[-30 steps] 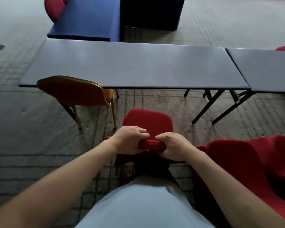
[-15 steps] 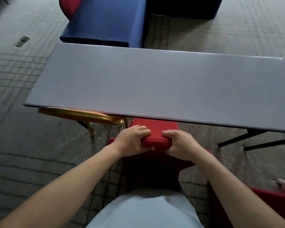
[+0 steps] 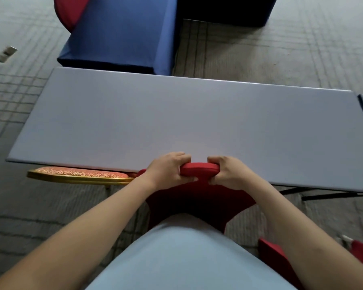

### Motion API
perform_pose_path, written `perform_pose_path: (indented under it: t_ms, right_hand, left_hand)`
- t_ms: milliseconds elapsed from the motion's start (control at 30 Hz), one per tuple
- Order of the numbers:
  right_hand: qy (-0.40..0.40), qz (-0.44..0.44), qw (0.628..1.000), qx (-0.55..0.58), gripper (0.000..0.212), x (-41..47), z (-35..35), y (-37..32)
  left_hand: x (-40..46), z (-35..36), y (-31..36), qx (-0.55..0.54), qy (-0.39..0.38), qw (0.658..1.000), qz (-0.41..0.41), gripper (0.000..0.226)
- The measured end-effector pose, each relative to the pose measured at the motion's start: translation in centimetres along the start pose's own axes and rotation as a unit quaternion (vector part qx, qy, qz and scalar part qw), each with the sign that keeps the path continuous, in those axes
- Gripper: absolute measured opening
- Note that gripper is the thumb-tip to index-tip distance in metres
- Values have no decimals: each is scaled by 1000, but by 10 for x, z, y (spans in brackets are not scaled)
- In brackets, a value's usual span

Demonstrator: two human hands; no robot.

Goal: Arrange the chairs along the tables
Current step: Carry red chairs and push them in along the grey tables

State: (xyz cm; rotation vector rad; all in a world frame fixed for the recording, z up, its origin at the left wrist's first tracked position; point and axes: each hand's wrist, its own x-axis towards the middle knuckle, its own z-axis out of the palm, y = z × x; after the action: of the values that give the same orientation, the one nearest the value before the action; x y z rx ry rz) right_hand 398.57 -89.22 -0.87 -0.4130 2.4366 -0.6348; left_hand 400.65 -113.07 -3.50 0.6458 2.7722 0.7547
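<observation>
Grey table (image 3: pixel 197 122), gripped red chair (image 3: pixel 199 197)

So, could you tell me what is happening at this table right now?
A person grips the top of a red chair's backrest with both hands, left hand and right hand, at the near edge of the long grey table. The backrest top sits at the table's edge. A gold-framed chair stands just to its left, tucked partly under the same table.

Red chair (image 3: pixel 199 197), grey-blue table (image 3: pixel 176 118), gold-framed, seemingly swirl-patterned chair (image 3: pixel 80 176)
</observation>
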Motion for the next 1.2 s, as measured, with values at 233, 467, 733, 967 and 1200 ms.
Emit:
perform_pose_path:
  t_ms: [233, 467, 733, 967, 1200]
  right_hand:
    - [-22, 35, 999, -3, 28, -7, 4, -9]
    - [-43, 5, 999, -8, 28, -49, 36, -10]
    - [25, -24, 999, -29, 24, -60, 62, -6]
    - [32, -35, 995, -90, 24, -50, 83, -5]
    - [7, -40, 991, -128, 25, -37, 102, -1]
  left_hand:
    - [-9, 1, 4, 2, 3, 1000, -6, 45]
    - [-39, 13, 19, 40, -32, 994, 98, 40]
    - [-55, 26, 18, 43, 17, 992, 115, 40]
    - [-63, 39, 10, 105, 9, 990, 95, 42]
    - [-72, 58, 1, 115, 1, 992, 47, 37]
